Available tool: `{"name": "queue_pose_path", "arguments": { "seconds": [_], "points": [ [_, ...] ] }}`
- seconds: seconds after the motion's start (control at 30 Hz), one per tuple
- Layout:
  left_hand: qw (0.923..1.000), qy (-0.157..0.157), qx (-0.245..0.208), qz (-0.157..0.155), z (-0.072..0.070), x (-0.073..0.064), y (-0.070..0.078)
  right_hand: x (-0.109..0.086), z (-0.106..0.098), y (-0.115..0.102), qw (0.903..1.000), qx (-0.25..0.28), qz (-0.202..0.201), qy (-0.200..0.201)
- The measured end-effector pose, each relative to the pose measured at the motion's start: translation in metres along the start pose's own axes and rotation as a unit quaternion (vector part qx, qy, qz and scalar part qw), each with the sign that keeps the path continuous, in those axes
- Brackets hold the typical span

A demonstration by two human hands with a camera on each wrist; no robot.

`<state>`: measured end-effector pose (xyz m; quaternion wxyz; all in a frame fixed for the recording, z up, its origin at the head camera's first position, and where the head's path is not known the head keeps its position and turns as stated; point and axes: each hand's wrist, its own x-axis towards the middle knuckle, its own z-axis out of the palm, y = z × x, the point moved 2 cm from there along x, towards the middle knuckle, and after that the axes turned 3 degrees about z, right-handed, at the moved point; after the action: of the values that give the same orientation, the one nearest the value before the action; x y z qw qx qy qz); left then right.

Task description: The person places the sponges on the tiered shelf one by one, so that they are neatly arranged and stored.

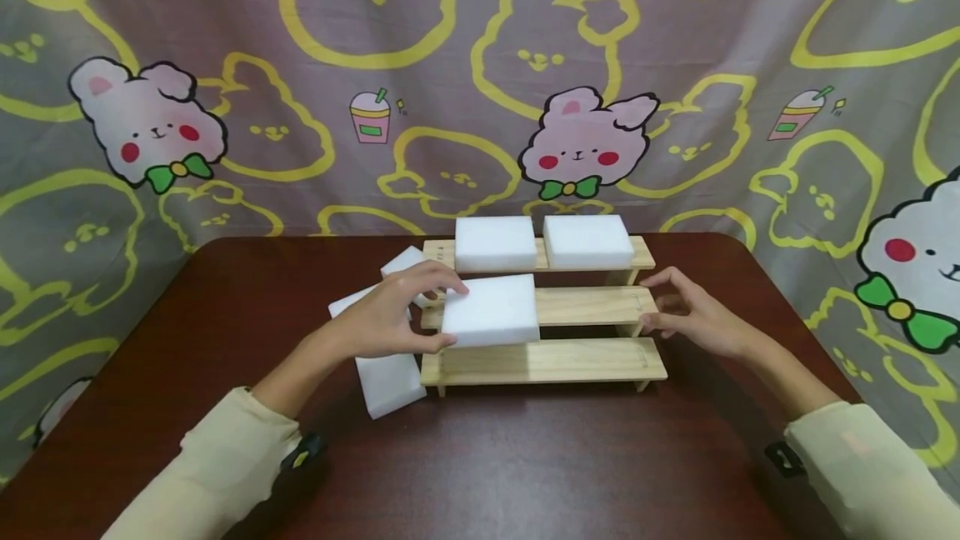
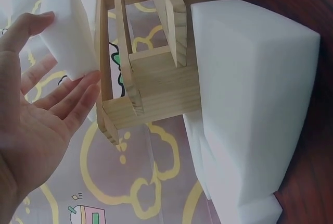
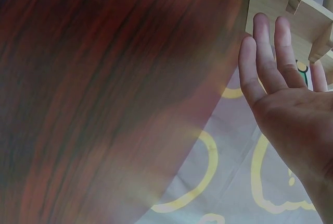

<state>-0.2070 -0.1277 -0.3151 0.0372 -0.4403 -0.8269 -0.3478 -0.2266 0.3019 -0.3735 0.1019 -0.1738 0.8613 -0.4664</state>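
A white foam block [image 1: 491, 311] is held in my left hand [image 1: 386, 311], thumb at its front edge and fingers at the back. It overlaps the left part of the middle step in the head view. The three-step wooden stand [image 1: 543, 363] stands on the table. My right hand [image 1: 693, 319] holds the right end of the middle step [image 1: 592, 305] between thumb and index finger; its other fingers [image 3: 283, 52] stretch out beside the wood. Two more foam blocks, a left one [image 1: 495, 242] and a right one [image 1: 588, 241], sit on the top step.
Several white foam blocks lie at the stand's left, one [image 1: 390, 383] in front and one [image 1: 403, 261] farther back. The dark red-brown table [image 1: 570, 465] reaches to a patterned curtain [image 1: 442, 165] behind the stand.
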Motion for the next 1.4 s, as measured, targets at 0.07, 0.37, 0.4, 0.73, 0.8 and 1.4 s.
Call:
{"name": "queue_pose_path", "arguments": {
  "seconds": [0.07,0.37,0.4,0.73,0.8,1.4],
  "points": [
    [1.0,0.003,0.002,0.008,0.001,0.0,0.0,0.0,0.0,0.0,1.0,-0.001,0.001,-0.002],
    [0.9995,0.001,0.007,0.03,0.009,0.006,0.001,0.001,0.001,0.0,1.0,-0.001,0.004,-0.002],
    [0.9996,0.0,0.007,0.028,0.01,0.007,0.002,0.001,0.001,0.0,1.0,-0.001,0.005,-0.002],
    [0.9989,0.0,0.001,0.048,0.02,0.014,0.004,0.001,0.001,-0.001,1.0,0.0,0.003,-0.004],
    [0.9987,0.0,0.003,0.05,0.022,0.016,0.004,0.001,0.0,-0.001,1.0,-0.002,0.005,-0.004],
    [0.9982,-0.011,0.046,0.035,0.037,0.036,0.014,0.0,0.001,0.0,0.9999,-0.008,0.01,-0.001]
  ]
}}
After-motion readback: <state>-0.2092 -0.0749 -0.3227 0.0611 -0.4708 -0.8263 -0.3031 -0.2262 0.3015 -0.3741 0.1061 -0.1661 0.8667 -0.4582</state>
